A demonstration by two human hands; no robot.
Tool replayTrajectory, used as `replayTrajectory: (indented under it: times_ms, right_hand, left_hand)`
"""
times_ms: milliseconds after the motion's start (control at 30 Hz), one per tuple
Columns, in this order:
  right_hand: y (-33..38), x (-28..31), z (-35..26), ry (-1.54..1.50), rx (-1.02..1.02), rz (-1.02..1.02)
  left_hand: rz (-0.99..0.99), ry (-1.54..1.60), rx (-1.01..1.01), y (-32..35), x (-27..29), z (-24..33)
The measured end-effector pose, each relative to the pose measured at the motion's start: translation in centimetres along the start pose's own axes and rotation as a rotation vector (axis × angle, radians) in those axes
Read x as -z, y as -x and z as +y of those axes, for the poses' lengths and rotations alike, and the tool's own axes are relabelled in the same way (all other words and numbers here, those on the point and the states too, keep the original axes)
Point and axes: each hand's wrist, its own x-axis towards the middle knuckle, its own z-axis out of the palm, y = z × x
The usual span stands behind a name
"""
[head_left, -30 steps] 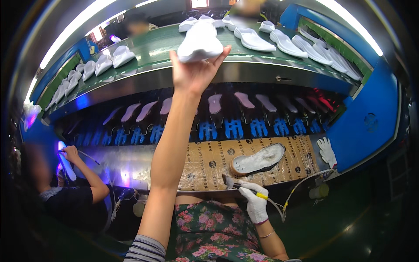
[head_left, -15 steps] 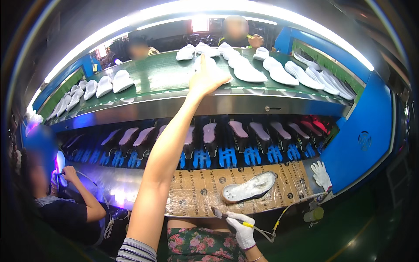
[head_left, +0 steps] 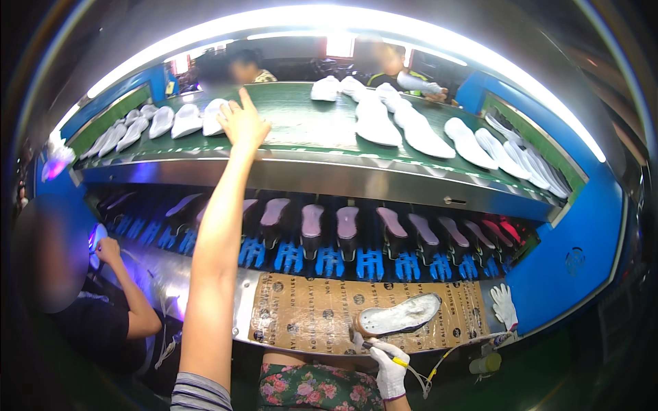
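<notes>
My bare left hand (head_left: 244, 125) reaches over the green conveyor belt (head_left: 288, 120). Its index finger points outward, the hand is open, and it is beside a white shoe sole (head_left: 214, 118), seemingly touching its edge. In a white glove, my right hand (head_left: 389, 366) is closed on a brush (head_left: 359, 340) with a yellow band and a thin hose trailing from it. The bristles are at the near edge of the cardboard, close to the heel of a white sole with a tan rim (head_left: 401, 315). This sole lies on the printed cardboard sheet (head_left: 301, 308).
More white soles (head_left: 469, 144) line the belt on both sides. Below it hang purple-topped shoe forms (head_left: 347, 222) over blue holders (head_left: 370, 265). A white glove (head_left: 504, 306) lies right. One co-worker (head_left: 130, 301) sits left; two people are across the belt, one holding a sole (head_left: 419, 85).
My left hand has moved left along the belt, from a sole in the right group to the left group. The brush has come up to the cardboard. The view has shifted slightly.
</notes>
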Motion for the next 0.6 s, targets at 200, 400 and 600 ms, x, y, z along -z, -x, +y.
replayTrajectory:
  times_ms: [200, 400, 600]
  right_hand:
    - [-1.5, -1.2, -0.3, 0.0, 0.088, 0.025]
    - [-2.0, -3.7, -2.3, -0.061, 0.101, 0.018]
    - [-1.2, -6.3, -5.2, -0.241, 0.156, -0.123]
  left_hand:
    - [0.042, 0.043, -0.215, 3.6, 5.9, -10.2]
    - [-0.108, 1.379, 0.228, 13.6, 13.8, -18.0]
    - [0.479, 1.105, 0.31, 25.4, 18.5, -22.5]
